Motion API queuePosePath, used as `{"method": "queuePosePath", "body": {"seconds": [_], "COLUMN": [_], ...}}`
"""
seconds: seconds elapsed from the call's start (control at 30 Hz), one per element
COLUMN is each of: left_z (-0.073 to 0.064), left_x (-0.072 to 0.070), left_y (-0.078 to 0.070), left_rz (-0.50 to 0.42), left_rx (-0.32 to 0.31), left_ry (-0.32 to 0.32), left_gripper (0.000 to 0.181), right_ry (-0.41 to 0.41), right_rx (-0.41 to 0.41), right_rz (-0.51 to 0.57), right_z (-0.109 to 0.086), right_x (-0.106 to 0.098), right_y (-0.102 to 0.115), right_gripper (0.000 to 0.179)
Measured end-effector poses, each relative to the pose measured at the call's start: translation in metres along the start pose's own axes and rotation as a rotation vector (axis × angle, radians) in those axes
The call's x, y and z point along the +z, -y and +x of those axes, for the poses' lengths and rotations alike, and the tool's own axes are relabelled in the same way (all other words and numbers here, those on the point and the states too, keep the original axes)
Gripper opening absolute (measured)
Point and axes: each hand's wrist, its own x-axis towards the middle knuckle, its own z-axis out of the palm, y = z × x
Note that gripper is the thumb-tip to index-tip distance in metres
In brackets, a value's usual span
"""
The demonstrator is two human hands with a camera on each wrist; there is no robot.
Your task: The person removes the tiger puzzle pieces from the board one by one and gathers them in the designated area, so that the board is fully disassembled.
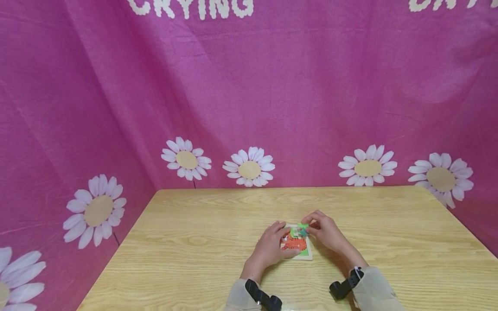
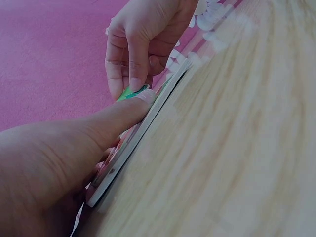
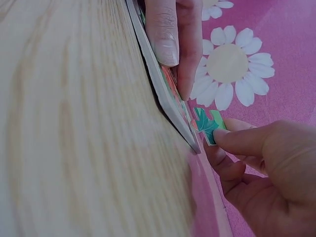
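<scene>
A small square jigsaw board [image 1: 307,258] with a pale rim and an orange, black-striped animal picture lies flat on the table. My left hand [image 1: 269,245] rests over its left side; in the left wrist view the thumb [image 2: 123,116] lies straight along the top surface near the edge. At the board's far right corner my right hand [image 1: 326,232] pinches a green jigsaw piece [image 3: 208,129] with a teal leaf print between thumb and fingers. The piece is tilted in the right wrist view. Another light green patch [image 1: 294,233] shows beside it, partly covered by the fingers.
The wood-grain table [image 1: 202,242] extends around the board on all sides. A magenta cloth [image 1: 272,95] with white daisies hangs behind and to the left. Black camera straps [image 1: 342,288] sit on both wrists over light sleeves.
</scene>
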Motion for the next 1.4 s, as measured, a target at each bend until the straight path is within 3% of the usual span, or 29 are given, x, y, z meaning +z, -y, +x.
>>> {"method": "queuePosePath", "body": {"seconds": [0.5,0.8,1.4], "left_z": [0.001,-0.001,0.000], "left_x": [-0.001,-0.001,-0.001], "left_y": [0.001,-0.001,-0.001], "left_rz": [-0.021,-0.035,-0.038], "left_rx": [0.022,-0.018,-0.006], "left_ry": [-0.004,0.010,0.008], "left_gripper": [0.070,0.071,0.070], "right_ry": [-0.019,-0.030,-0.043], "right_rx": [0.002,0.013,0.052], "right_rz": [-0.002,-0.022,-0.059], "right_z": [-0.005,-0.009,-0.015], "right_x": [-0.008,-0.013,-0.024], "right_y": [-0.002,-0.004,-0.013], "right_gripper": [0.016,0.017,0.016]}}
